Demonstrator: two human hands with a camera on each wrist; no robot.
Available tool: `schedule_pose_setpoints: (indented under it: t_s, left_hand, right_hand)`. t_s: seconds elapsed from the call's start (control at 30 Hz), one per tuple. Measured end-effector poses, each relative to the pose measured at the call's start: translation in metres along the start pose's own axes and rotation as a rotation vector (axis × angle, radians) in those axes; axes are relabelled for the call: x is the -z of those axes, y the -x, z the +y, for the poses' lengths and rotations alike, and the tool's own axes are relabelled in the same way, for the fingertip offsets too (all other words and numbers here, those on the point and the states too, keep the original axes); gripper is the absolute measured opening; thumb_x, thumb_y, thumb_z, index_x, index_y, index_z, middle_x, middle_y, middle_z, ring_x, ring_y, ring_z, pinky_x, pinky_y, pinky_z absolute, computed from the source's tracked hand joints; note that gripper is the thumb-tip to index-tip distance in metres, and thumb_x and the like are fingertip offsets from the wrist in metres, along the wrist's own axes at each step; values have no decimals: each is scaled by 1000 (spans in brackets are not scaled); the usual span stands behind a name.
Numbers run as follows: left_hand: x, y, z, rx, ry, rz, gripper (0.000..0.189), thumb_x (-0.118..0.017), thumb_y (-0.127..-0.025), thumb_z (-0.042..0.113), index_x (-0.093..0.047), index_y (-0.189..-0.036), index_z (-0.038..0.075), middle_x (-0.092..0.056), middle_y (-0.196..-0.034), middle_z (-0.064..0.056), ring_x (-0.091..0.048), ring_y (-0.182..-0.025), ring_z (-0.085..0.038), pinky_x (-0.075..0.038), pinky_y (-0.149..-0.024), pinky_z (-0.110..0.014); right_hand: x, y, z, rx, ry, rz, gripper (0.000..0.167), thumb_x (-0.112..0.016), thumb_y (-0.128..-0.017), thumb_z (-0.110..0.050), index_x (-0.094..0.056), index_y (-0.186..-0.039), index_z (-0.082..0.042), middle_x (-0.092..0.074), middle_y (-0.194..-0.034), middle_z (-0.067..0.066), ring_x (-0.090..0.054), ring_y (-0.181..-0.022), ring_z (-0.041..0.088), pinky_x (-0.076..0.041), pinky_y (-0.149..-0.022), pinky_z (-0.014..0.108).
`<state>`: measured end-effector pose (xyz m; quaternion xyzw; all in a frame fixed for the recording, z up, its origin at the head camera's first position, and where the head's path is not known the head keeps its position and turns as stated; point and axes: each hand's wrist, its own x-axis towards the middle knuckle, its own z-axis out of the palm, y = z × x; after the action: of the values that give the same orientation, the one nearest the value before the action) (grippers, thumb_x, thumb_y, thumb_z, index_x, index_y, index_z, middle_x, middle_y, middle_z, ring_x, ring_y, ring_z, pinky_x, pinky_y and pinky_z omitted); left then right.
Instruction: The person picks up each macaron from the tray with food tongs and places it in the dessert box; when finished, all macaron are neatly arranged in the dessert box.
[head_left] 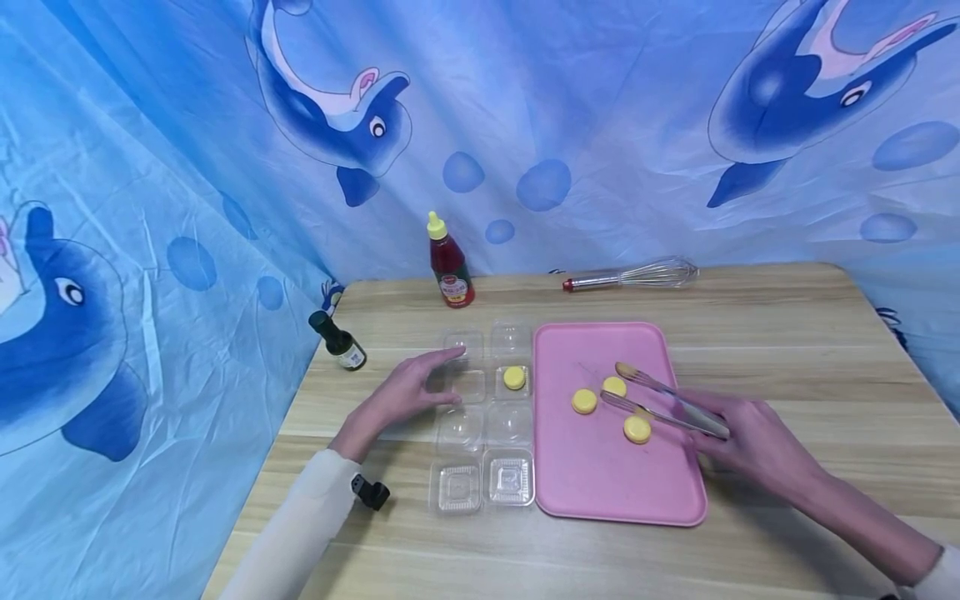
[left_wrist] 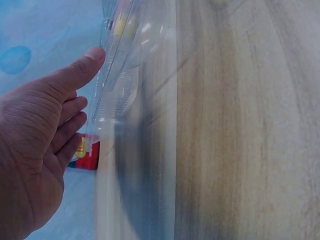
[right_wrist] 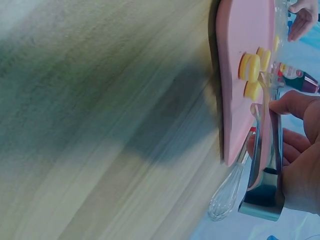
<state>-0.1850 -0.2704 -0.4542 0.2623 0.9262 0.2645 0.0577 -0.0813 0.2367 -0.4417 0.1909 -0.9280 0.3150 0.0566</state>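
My right hand (head_left: 750, 437) grips metal tongs (head_left: 707, 422), their arms spread above the pink tray (head_left: 600, 483). Three yellow macarons (head_left: 637, 430) lie on the tray, one of them near the tong tips, with nothing pinched. To the tray's left stand clear plastic boxes (head_left: 459, 488) with hinged lids. A single macaron (head_left: 514, 377) sits in a box of the right-hand column. My left hand (head_left: 405, 392) hovers at the left edge of the boxes, thumb and fingers apart and holding nothing; the left wrist view shows its bare palm.
A red sauce bottle (head_left: 452, 271) with a yellow cap stands behind the boxes. A small dark bottle (head_left: 341, 343) is at the table's left edge. Behind the tray lies a whisk (head_left: 652, 273). A blue dolphin curtain (head_left: 525, 125) hangs along the back and left.
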Motion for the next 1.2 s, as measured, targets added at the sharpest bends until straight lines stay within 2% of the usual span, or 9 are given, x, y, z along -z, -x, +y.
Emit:
schedule_pose_setpoints:
  t_s: [0.13, 0.4, 0.53, 0.87, 1.2]
  left_hand:
    - [-1, 0, 0, -5, -10, -4, 86, -91, -85, 32, -50, -159, 14, -55, -157, -5, -50, -146, -29, -36, -124, -48]
    - [-3, 0, 0, -11, -16, -11, 81, -89, -88, 29, -51, -158, 14, -54, -158, -7, -50, -146, -29, -37, -124, -48]
    - [-2, 0, 0, -7, -21, -10, 79, -89, -88, 29, -52, -157, 14, -55, -158, -7, -51, -145, -29, -37, -124, -48]
    - [-2, -1, -2, -8, -33, -11, 77, -88, -89, 29, -54, -156, 14, -57, -156, -7, -52, -145, -29, -38, -123, -48]
    - [-1, -1, 0, 5, -36, -24, 75, -88, -90, 30, -55, -155, 14, -58, -155, -6, -52, -144, -29, -38, -123, -49]
  right_hand:
    - [-1, 2, 2, -31, 11, -16, 54, -91, -84, -12, -74, -135, -11, -59, -70, -11, -41, -54, -1, -38, -46, 23]
    - [-3, 3, 5, -53, -13, -38, 52, -88, -85, -5, -73, -135, -7, -59, -67, -13, -47, -51, -2, -44, -45, 23]
    - [-3, 3, 5, -57, -19, -43, 50, -86, -87, -3, -73, -135, -7, -57, -64, -14, -47, -49, -2, -43, -44, 23]
    - [-5, 3, 9, -34, -14, 3, 47, -85, -85, 0, -75, -131, -4, -61, -69, -12, -44, -48, -4, -41, -44, 23]
    - [-8, 4, 12, -21, -13, 37, 45, -87, -84, 0, -76, -127, -2, -72, -81, -2, -45, -50, -4, -41, -44, 21]
